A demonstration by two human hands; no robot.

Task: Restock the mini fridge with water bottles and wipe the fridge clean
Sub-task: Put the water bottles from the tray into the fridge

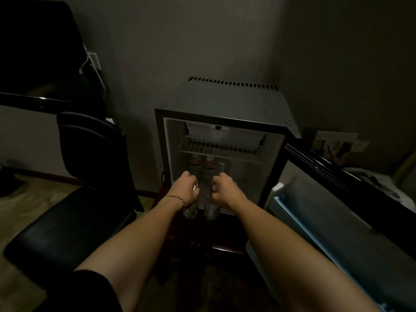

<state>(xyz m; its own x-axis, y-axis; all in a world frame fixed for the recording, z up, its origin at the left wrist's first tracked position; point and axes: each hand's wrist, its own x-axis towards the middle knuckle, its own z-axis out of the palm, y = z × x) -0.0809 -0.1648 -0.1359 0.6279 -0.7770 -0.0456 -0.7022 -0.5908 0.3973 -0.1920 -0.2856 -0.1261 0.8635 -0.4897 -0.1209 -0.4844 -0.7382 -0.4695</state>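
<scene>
Restocking is the step in hand: left hand (188, 188) and right hand (221, 188) each grip a water bottle (191, 210) at the open mini fridge (225, 100), next needing upright placement inside beside bottles already there.

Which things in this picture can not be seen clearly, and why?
- Bottle in left hand: head view, top hidden by the fingers.
- Bottle in right hand: same.
- Bottles inside fridge: dim, behind the shelf; count unclear.
- Door: cut off by the edge.
</scene>
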